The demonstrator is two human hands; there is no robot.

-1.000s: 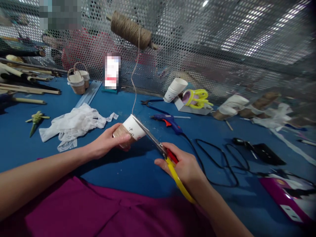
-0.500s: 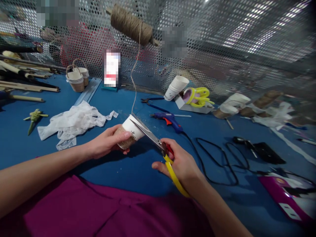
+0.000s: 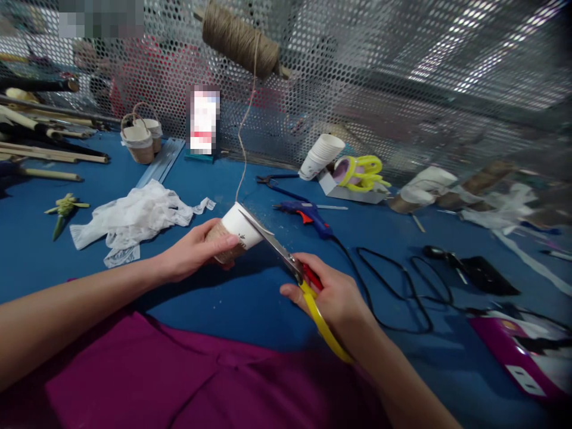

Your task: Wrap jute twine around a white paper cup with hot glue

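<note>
My left hand [image 3: 196,250] grips a white paper cup [image 3: 236,221] that is tilted, its lower part wrapped in brown twine [image 3: 217,239]. In my right hand [image 3: 333,295] are scissors [image 3: 282,255] with yellow and red handles. Their blades lie across the cup's rim; whether they are parted there I cannot make out. A strand of twine [image 3: 243,149] runs from a large spool [image 3: 239,40] on the mesh down to the cup's rim.
A blue glue gun [image 3: 308,215] lies behind the scissors, its black cord looping right. White lace [image 3: 138,217] is heaped at left. Stacked cups [image 3: 320,156], small twine-handled baskets [image 3: 137,144] and pliers [image 3: 279,182] stand or lie along the back, before the metal mesh.
The view has shifted slightly. The cup and scissors stay together at the rim, and my right hand sits a little further right and lower.
</note>
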